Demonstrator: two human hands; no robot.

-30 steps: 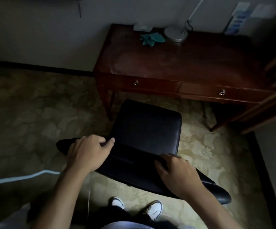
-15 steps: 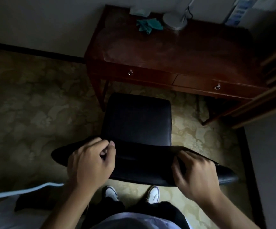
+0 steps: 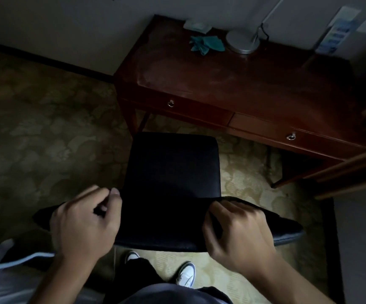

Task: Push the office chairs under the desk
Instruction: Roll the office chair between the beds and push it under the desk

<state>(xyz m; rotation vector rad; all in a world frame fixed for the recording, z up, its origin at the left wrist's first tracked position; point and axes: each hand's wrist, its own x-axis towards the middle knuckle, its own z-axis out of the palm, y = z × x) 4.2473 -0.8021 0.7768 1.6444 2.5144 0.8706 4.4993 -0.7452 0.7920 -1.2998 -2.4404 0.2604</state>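
Observation:
A black padded chair (image 3: 173, 163) stands on the carpet just in front of a dark red wooden desk (image 3: 243, 84) with two drawers. The seat's front edge lies close to the desk's left leg, outside the desk. My left hand (image 3: 85, 224) grips the left end of the chair's curved backrest, fingers curled over its top. My right hand (image 3: 239, 233) grips the backrest's right part the same way. My feet in white shoes (image 3: 186, 274) stand behind the chair.
On the desk lie a teal cloth (image 3: 206, 44), a round lamp base (image 3: 242, 41) and a small pale box (image 3: 196, 26). Wooden furniture rails (image 3: 353, 172) jut in at the right. Patterned carpet (image 3: 46, 139) spreads to the left. A wall runs behind the desk.
The chair has swung square to the desk and come closer to it. Both hands stay on the backrest, and my view has shifted forward over the chair.

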